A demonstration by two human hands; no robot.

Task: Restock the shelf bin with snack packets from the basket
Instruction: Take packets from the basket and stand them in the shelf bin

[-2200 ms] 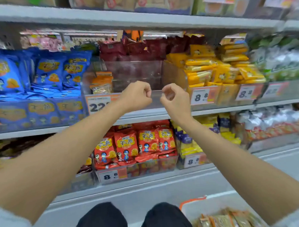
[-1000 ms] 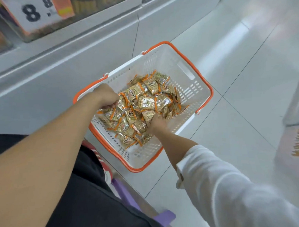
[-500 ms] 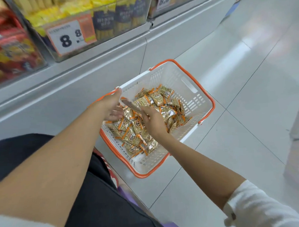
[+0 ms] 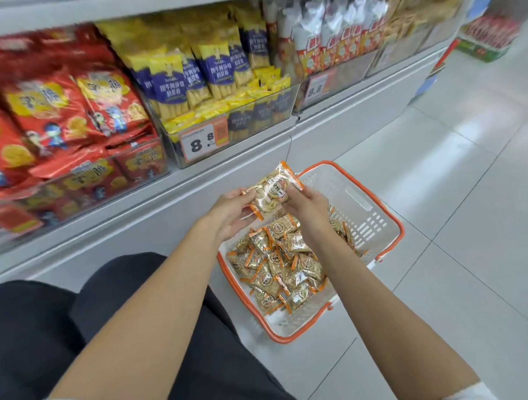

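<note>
Just above the basket (image 4: 375,222), both hands pinch one snack packet (image 4: 271,191).

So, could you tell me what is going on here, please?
A person at the shelf holds one packet between the left hand and right hand, above the basket. The basket sits on the floor with many more packets in it. The held packet has not yet gone to the shelf.
</note>
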